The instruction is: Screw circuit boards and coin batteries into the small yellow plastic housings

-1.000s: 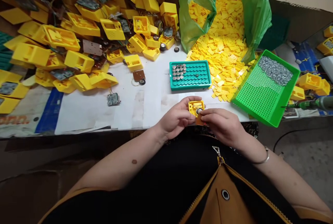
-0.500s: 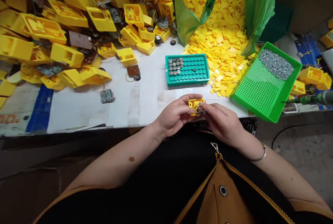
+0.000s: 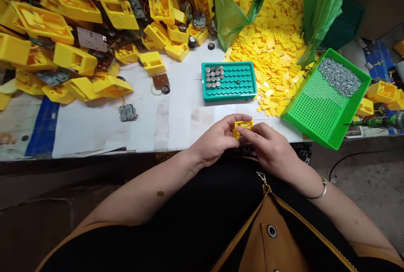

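Observation:
Just past the table's front edge, my left hand grips a small open yellow plastic case between thumb and fingers. Small parts sit inside it, too covered to make out. My right hand is closed at the case's right side, its index finger reaching into the open face and its other fingers curled beneath. Whether that hand also pinches a small part is hidden. Beyond both hands stands a teal tray with several round silver pieces in its left pockets and a single darker one further right.
Yellow housings with wires and circuit boards heap up at the left. A green bag spills flat yellow pieces. At right lie a green basket of screws and a power screwdriver. A loose board lies left.
My right index finger has shifted left across the case and now presses into it. The case is turned slightly in my left hand. The view has moved a little.

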The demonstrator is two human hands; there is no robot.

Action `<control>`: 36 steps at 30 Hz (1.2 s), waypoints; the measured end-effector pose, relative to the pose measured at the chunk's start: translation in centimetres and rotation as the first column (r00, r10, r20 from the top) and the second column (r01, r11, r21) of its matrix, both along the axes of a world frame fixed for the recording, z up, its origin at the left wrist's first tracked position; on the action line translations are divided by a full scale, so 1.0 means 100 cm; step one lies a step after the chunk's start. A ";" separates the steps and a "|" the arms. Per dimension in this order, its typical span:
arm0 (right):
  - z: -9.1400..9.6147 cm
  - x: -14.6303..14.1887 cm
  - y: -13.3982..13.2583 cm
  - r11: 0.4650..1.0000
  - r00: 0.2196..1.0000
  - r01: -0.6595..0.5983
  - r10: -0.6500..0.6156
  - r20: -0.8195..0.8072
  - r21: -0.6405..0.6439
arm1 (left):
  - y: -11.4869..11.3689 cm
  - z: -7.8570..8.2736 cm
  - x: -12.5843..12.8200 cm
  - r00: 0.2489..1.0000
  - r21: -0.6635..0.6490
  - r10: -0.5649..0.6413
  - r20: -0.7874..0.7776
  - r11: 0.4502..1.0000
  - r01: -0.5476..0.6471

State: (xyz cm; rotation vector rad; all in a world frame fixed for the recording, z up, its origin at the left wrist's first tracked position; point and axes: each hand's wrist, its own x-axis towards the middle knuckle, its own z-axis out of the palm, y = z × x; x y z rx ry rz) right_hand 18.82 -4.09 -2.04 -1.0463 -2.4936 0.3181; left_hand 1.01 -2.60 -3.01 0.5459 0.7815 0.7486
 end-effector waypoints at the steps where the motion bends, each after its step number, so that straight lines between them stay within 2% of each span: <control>1: 0.001 -0.001 0.000 1.000 0.999 -0.009 0.009 0.053 0.014 | 0.000 0.000 -0.001 1.000 0.012 -0.019 -0.005 1.000 0.019; 4: 0.000 -0.005 -0.001 0.998 0.993 0.002 -0.009 0.117 0.065 | -0.001 0.000 -0.004 1.000 0.018 -0.023 -0.015 1.000 0.023; 9: -0.007 -0.005 -0.001 0.985 0.982 0.145 -0.132 -0.136 0.093 | -0.001 -0.002 -0.003 0.999 -0.027 -0.004 0.051 1.000 0.006; 16: -0.014 0.001 -0.003 0.959 0.989 0.065 -0.026 -0.144 0.276 | -0.001 -0.004 -0.006 0.996 -0.017 -0.029 0.079 0.999 0.030; 21: -0.010 -0.006 -0.002 0.972 0.980 0.172 -0.152 -0.131 0.162 | 0.000 0.000 -0.006 0.997 -0.021 -0.046 0.068 0.999 0.047; 24: -0.007 -0.008 0.000 0.974 0.976 0.207 -0.200 -0.085 0.092 | 0.002 0.003 -0.004 0.999 -0.092 -0.016 0.030 0.996 0.019; 30: -0.008 -0.005 0.004 0.983 0.973 0.186 -0.184 -0.143 -0.001 | 0.004 0.006 0.001 0.998 -0.151 0.055 -0.030 0.987 -0.059; 33: -0.012 -0.003 0.004 0.985 0.984 0.171 -0.168 -0.063 0.039 | 0.005 0.006 0.002 0.992 -0.149 0.093 -0.085 0.983 -0.105; 36: -0.015 0.000 0.003 0.969 0.986 0.157 -0.163 0.019 0.188 | 0.005 0.007 0.003 0.988 -0.142 0.102 -0.119 0.983 -0.119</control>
